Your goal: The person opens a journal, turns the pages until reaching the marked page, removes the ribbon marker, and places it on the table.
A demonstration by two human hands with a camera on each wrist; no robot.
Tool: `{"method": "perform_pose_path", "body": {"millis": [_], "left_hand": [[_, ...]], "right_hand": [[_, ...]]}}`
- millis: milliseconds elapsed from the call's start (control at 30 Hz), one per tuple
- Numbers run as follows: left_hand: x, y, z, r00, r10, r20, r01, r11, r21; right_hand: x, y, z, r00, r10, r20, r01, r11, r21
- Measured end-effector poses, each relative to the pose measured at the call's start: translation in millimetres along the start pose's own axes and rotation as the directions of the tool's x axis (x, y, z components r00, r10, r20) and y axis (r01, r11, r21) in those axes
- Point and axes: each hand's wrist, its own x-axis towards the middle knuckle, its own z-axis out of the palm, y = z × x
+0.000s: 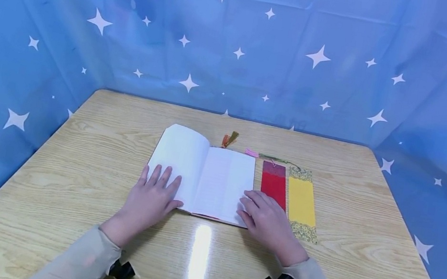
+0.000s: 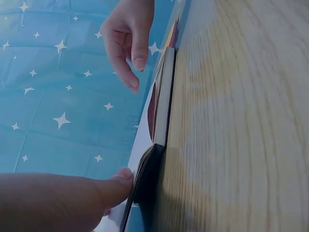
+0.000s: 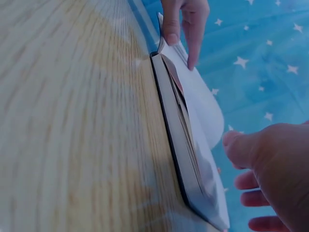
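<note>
An open notebook (image 1: pixel 225 183) with pale pages lies in front of me. My left hand (image 1: pixel 153 194) rests on its left page with the fingers spread, the thumb near the spine at the lower edge. Over the right page's outer edge is my right hand (image 1: pixel 265 218), fingers loosely bent; in the right wrist view this hand (image 3: pixel 270 169) stands a little off the paper, holding nothing. A reddish strip (image 2: pixel 152 111) shows between the pages at the near edge. Orange and olive tassels (image 1: pixel 230 139) stick out past the notebook's top.
Right of the notebook lie a red bookmark (image 1: pixel 274 181), partly covered by my right hand, and a yellow bookmark (image 1: pixel 302 202) with patterned ends. A pink tassel (image 1: pixel 252 153) and a green cord (image 1: pixel 274 158) lie above them. Blue star-printed cloth (image 1: pixel 240 26) surrounds the wooden table (image 1: pixel 121 124).
</note>
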Motion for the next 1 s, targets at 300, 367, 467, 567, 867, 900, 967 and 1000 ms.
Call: {"method": "perform_pose_path", "body": {"millis": [300, 367, 467, 567, 867, 900, 967, 1000], "left_hand": [[-3.4, -0.9, 4.6, 0.999, -0.03, 0.041, 0.032, 0.998, -0.054], [-3.9, -0.7, 5.7, 0.998, -0.039, 0.052, 0.043, 0.995, -0.087], [-4.7, -0.3, 6.4, 0.996, -0.052, 0.071, 0.062, 0.988, -0.144], [-5.0, 0.1, 6.2, 0.993, -0.063, 0.103, 0.082, 0.98, -0.183], [-6.6, -0.4, 6.6, 0.978, -0.076, 0.196, 0.12, 0.968, -0.221], [-6.7, -0.5, 6.7, 0.977, -0.076, 0.202, 0.121, 0.967, -0.223], [-6.8, -0.6, 7.0, 0.973, -0.077, 0.217, 0.127, 0.966, -0.225], [-6.9, -0.6, 7.5, 0.971, -0.08, 0.227, 0.132, 0.966, -0.224]], "right_hand": [[-2.2, 3.3, -2.5, 0.977, 0.119, 0.176, -0.125, 0.992, 0.023], [-2.8, 4.1, -3.5, 0.962, 0.153, 0.225, -0.165, 0.986, 0.032], [-3.4, 5.4, -4.5, 0.948, 0.172, 0.27, -0.194, 0.979, 0.057], [-3.7, 7.2, -4.2, 0.942, 0.169, 0.289, -0.197, 0.978, 0.07], [-5.5, 12.6, -1.8, 0.94, 0.133, 0.315, -0.178, 0.977, 0.12], [-5.6, 13.1, -1.5, 0.94, 0.128, 0.317, -0.175, 0.977, 0.124], [-5.9, 14.2, -1.0, 0.938, 0.121, 0.325, -0.171, 0.977, 0.131], [-6.3, 14.7, -0.5, 0.936, 0.12, 0.33, -0.171, 0.977, 0.13]]}}
